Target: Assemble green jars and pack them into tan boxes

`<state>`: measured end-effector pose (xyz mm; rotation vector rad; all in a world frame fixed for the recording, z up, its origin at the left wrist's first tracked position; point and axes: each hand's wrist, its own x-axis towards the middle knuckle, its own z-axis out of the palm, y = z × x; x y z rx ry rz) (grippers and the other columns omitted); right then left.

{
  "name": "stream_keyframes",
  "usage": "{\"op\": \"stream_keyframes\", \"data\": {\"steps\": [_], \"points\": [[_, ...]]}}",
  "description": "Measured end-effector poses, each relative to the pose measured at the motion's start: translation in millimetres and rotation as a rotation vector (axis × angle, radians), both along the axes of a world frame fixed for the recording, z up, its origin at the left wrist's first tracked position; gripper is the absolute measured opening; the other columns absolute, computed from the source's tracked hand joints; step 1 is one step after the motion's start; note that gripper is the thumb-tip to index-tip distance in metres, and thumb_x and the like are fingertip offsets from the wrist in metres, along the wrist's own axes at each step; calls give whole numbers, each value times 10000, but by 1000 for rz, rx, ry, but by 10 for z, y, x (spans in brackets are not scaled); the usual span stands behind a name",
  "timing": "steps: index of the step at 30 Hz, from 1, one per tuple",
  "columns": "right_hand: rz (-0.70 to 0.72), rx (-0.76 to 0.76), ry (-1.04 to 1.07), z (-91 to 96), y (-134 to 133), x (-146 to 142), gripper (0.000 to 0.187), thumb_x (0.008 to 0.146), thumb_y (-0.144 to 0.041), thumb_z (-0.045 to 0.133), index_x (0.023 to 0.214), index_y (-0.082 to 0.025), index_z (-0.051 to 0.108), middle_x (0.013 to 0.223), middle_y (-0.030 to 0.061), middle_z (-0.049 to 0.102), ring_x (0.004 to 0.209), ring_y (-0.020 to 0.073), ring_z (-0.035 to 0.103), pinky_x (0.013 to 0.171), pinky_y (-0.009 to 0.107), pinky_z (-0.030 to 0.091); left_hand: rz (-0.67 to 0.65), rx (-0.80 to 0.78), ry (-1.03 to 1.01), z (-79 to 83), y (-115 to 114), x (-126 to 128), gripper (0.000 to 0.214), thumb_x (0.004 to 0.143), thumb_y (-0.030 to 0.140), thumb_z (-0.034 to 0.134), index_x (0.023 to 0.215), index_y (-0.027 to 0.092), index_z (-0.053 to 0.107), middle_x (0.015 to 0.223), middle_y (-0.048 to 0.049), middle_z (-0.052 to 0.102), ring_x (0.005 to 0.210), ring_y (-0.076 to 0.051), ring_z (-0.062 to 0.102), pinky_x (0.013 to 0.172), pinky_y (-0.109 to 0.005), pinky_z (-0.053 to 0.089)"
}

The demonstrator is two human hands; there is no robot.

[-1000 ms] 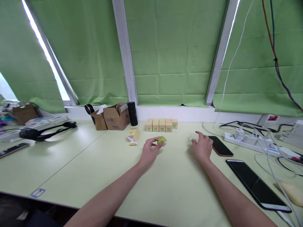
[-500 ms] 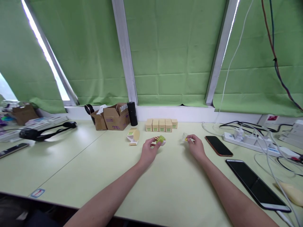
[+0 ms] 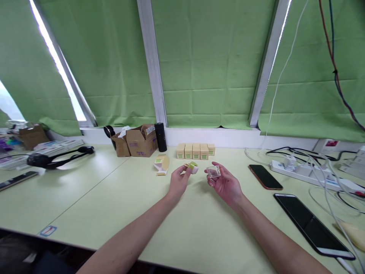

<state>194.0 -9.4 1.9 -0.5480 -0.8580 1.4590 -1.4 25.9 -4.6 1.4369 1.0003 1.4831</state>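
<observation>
My left hand (image 3: 179,180) pinches a small green and white piece (image 3: 193,167) with a tan loop at its side; its exact kind is unclear. Across from it, my right hand (image 3: 226,183) is turned palm up, its fingers around a small clear plastic box (image 3: 213,172). The two held things are apart, just above the table. Left of my left hand lies an opened small cardboard box (image 3: 162,164) with a green label. Behind both hands stand several small tan boxes (image 3: 196,151) in a row.
Brown cartons (image 3: 140,140) and a black cylinder (image 3: 161,137) stand by the wall. On the right lie a phone (image 3: 265,176), a larger dark-screened device (image 3: 312,224) and a white power strip (image 3: 308,173) with tangled cables. Black straps (image 3: 61,156) lie at left.
My right hand has moved left towards my left hand and turned palm up, bringing the clear box with it. My left hand keeps hold of the green and white piece.
</observation>
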Motion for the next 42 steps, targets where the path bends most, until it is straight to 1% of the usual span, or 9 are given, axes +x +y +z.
{"op": "stream_keyframes", "data": {"steps": [5, 10, 15, 18, 21, 27, 31, 37, 42], "points": [[-21, 9, 7, 2, 10, -11, 370, 831, -486, 678, 1117, -259, 615, 917, 97, 780, 709, 235, 669, 629, 359, 477, -7, -8, -7, 18, -17, 1, 520, 803, 626, 731, 1041, 164, 750, 1101, -98, 770, 972, -234, 681, 860, -333, 513], [-42, -7, 15, -1, 3, 0, 381, 818, -497, 724, 1102, -259, 637, 888, 56, 748, 722, 214, 673, 593, 323, 499, -8, -8, -5, 30, -25, -4, 507, 808, 618, 730, 1035, 165, 754, 1107, -98, 772, 991, -237, 682, 869, -331, 512], [0, -68, -31, 18, -40, 14, 471, 775, -540, 797, 1118, -260, 636, 963, 44, 744, 674, 198, 702, 543, 306, 547, 2, 1, 17, 5, -8, -10, 513, 822, 627, 713, 1029, 160, 756, 1076, -91, 772, 949, -222, 672, 832, -311, 509], [9, -67, -39, 40, -66, 10, 485, 747, -535, 842, 1093, -259, 645, 994, 34, 744, 678, 194, 730, 576, 311, 593, 7, -4, 22, -4, -3, -9, 533, 823, 639, 706, 1038, 154, 755, 1071, -93, 771, 918, -213, 668, 809, -304, 503], [3, -61, -53, 45, -71, 0, 504, 695, -502, 896, 1065, -253, 659, 1012, 35, 741, 708, 197, 738, 589, 312, 612, 2, -7, 3, 2, -6, -5, 539, 811, 642, 716, 1042, 157, 756, 1087, -97, 771, 939, -221, 674, 814, -305, 503], [-120, -17, -187, -21, -28, -29, 534, 596, -432, 954, 1023, -232, 702, 1085, 35, 674, 747, 144, 642, 532, 249, 550, -7, -17, -24, 19, -11, -4, 521, 795, 630, 739, 1028, 164, 755, 1074, -94, 772, 952, -227, 684, 831, -310, 510], [-178, 41, -298, -84, 9, -45, 545, 559, -385, 957, 1020, -232, 710, 1046, 34, 655, 739, 130, 580, 544, 241, 505, -20, 1, -25, 24, -21, -1, 504, 808, 619, 733, 1029, 165, 753, 1079, -91, 771, 952, -220, 686, 850, -310, 511], [-192, 95, -407, -137, 29, -50, 520, 575, -337, 920, 1037, -236, 702, 1136, 56, 640, 838, 169, 565, 581, 263, 517, -17, 3, -34, 24, -26, 6, 490, 802, 607, 746, 1017, 167, 751, 1076, -89, 772, 966, -221, 687, 867, -312, 517], [-188, 94, -424, -144, 35, -47, 530, 563, -323, 921, 1036, -235, 699, 1079, 51, 653, 864, 183, 571, 593, 265, 525, -14, 15, -20, 25, -28, -3, 475, 809, 598, 743, 1008, 166, 750, 1040, -85, 769, 932, -215, 690, 849, -313, 522]]}}
